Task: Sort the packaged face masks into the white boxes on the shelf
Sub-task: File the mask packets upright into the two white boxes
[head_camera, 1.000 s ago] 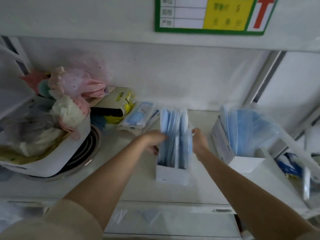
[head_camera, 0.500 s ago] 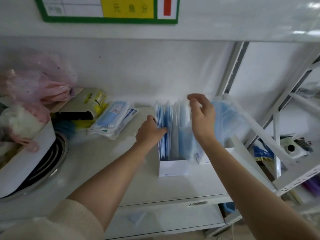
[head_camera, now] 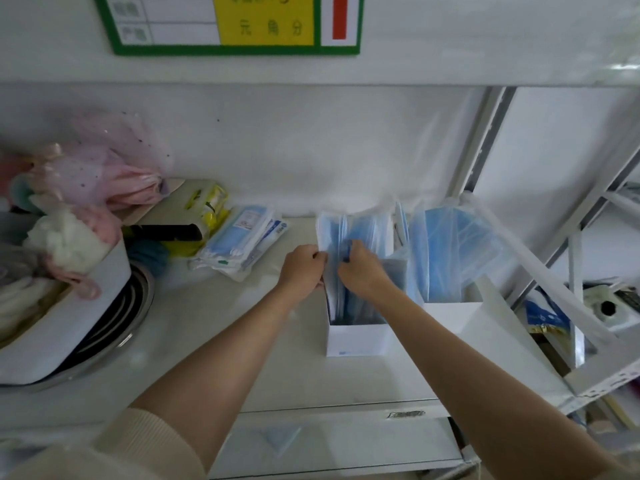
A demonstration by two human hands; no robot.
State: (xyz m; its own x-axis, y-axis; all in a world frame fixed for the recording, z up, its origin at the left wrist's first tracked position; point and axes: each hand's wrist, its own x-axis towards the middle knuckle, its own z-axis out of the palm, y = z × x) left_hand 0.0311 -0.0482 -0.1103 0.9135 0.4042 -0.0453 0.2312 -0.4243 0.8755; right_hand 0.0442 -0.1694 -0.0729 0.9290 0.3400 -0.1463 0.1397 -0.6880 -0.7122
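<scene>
White shelf lies bare left of the near white box; both hands – left hand, right hand – pinch upright packaged masks inside it; second white box touches its right side – overhead tag reads 元 角 分.

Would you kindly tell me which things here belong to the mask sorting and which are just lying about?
Job:
left hand
right hand
masks
middle white box
right white box
loose mask packs

Lying about:
pink fabric bundle
yellow packet
metal bowl
</scene>
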